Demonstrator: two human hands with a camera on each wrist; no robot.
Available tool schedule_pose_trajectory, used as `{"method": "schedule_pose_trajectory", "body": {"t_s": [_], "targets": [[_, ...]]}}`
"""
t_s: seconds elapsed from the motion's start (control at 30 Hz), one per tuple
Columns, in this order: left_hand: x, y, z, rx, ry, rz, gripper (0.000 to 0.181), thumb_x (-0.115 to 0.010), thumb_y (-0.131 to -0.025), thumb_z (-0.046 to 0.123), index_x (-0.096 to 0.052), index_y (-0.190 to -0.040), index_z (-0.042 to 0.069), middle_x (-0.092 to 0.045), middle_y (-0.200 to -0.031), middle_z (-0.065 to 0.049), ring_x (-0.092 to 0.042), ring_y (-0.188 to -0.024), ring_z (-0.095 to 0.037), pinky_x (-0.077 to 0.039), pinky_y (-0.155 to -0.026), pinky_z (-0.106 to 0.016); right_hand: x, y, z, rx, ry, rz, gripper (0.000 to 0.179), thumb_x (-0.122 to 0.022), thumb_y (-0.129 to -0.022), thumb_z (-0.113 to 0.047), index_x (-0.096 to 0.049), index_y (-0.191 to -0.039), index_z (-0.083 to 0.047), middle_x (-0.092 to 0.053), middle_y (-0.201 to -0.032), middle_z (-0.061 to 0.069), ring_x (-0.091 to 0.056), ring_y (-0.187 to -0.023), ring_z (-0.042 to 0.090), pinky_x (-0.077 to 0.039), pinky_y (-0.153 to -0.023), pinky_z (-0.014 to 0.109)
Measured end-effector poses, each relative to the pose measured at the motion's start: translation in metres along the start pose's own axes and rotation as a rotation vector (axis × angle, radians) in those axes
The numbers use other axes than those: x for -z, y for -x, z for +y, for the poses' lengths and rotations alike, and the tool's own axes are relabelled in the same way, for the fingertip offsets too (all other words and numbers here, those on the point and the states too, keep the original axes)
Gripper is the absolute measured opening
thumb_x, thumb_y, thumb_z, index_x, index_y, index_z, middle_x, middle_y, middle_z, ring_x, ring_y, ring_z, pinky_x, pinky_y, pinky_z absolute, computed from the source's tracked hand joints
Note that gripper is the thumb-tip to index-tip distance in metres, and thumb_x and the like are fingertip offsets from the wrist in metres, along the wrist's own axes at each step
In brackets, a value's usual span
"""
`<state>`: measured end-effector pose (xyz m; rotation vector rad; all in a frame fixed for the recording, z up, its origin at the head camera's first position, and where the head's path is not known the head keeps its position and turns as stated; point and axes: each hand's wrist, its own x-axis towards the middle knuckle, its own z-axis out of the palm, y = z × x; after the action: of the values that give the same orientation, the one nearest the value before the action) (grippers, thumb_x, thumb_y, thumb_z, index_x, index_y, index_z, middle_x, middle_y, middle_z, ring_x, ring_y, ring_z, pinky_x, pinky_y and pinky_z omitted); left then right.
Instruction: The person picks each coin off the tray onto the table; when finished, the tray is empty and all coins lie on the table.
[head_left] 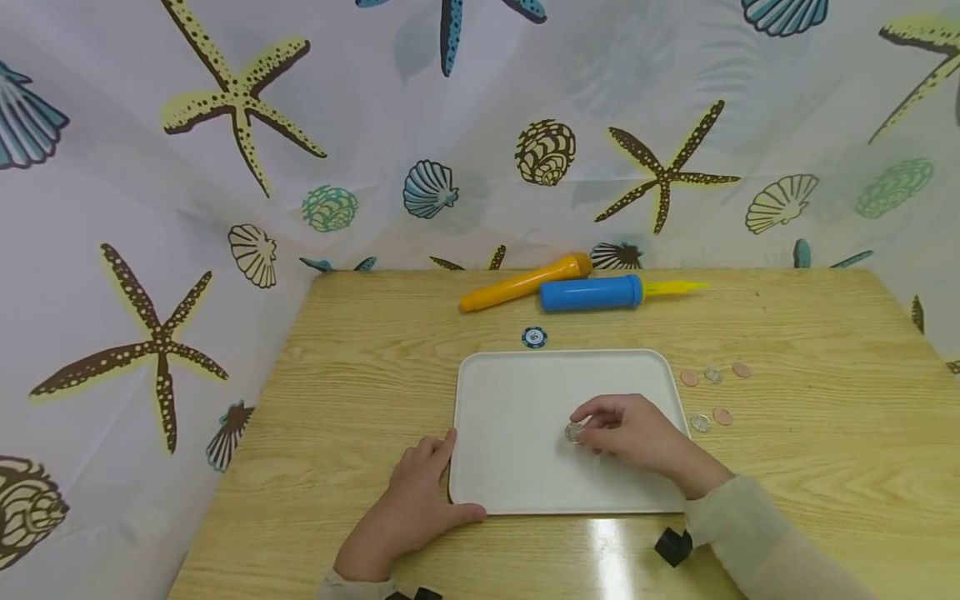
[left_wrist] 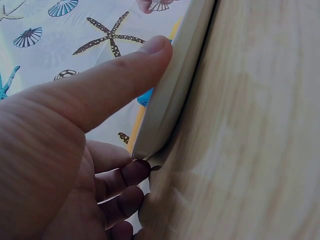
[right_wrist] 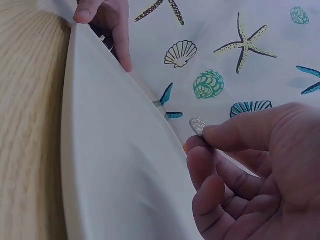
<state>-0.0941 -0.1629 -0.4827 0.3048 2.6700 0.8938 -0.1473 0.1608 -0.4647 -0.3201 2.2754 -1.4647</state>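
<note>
Above the white tray [head_left: 517, 417], my right hand [head_left: 626, 433] pinches a silver coin [head_left: 573, 432] between thumb and fingertips. In the right wrist view the coin [right_wrist: 198, 126] stands edge-on, tilted, at the tip of the thumb. My left hand [head_left: 420, 500] grips the tray's near left corner, thumb along the front rim and index finger at the left side. The left wrist view shows the thumb [left_wrist: 120, 75] lying against the tray rim [left_wrist: 172, 100], the other fingers bent by the corner.
Right of the tray lie several loose coins, among them a silver coin [head_left: 701, 423] and a copper coin [head_left: 742, 369]. Behind the tray are a blue poker chip [head_left: 534, 337], an orange toy microphone [head_left: 525, 285] and a blue hand pump [head_left: 592, 294]. A patterned curtain [head_left: 480, 150] hangs behind the table.
</note>
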Motion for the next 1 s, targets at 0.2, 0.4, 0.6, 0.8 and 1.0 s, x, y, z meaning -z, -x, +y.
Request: {"method": "schedule_pose_trajectory", "body": {"t_s": [0.2,0.4,0.6,0.8,1.0], "targets": [[0.0,0.0,0.0,0.004,0.005,0.003,0.12,-0.086,-0.07,0.057,-0.027,-0.158,0.001,-0.045,-0.137,-0.014,-0.042,-0.118,-0.029,-0.038,-0.102,-0.051,0.009,0.003,0.006,-0.002,0.01,0.033,0.022,-0.074,-0.091,-0.018,-0.073,-0.11,-0.007,-0.073,-0.087,0.009,-0.064,-0.073,0.023,-0.052,-0.062,0.029],[0.0,0.0,0.001,0.005,0.009,0.002,0.121,-0.087,-0.07,0.056,-0.026,-0.158,0.0,-0.045,-0.137,-0.014,-0.042,-0.118,-0.029,-0.037,-0.102,-0.051,0.016,0.009,0.007,-0.014,-0.017,0.071,0.022,-0.074,-0.091,-0.015,-0.073,-0.11,-0.005,-0.072,-0.087,0.008,-0.063,-0.073,0.023,-0.051,-0.061,0.028],[0.0,0.0,0.002,0.01,0.007,-0.004,0.121,-0.086,-0.07,0.057,-0.026,-0.158,0.0,-0.046,-0.135,-0.014,-0.042,-0.116,-0.028,-0.038,-0.101,-0.049,0.024,0.015,0.01,-0.04,-0.034,0.117,0.023,-0.075,-0.09,-0.014,-0.073,-0.111,-0.004,-0.071,-0.087,0.007,-0.062,-0.072,0.023,-0.051,-0.061,0.028],[0.001,0.0,0.003,0.023,0.013,-0.016,0.121,-0.086,-0.07,0.058,-0.025,-0.159,0.001,-0.045,-0.137,-0.013,-0.042,-0.117,-0.028,-0.038,-0.102,-0.05,0.031,0.02,0.016,-0.058,-0.034,0.136,0.025,-0.075,-0.091,-0.016,-0.072,-0.113,-0.004,-0.071,-0.089,0.01,-0.063,-0.073,0.022,-0.051,-0.062,0.029],[0.002,0.001,0.003,0.019,0.016,-0.016,0.121,-0.086,-0.071,0.057,-0.025,-0.159,0.001,-0.045,-0.137,-0.015,-0.042,-0.119,-0.03,-0.037,-0.103,-0.051,0.037,0.025,0.021,-0.077,-0.05,0.163,0.026,-0.074,-0.092,-0.015,-0.07,-0.114,-0.001,-0.07,-0.09,0.012,-0.062,-0.072,0.021,-0.051,-0.062,0.029]]}}
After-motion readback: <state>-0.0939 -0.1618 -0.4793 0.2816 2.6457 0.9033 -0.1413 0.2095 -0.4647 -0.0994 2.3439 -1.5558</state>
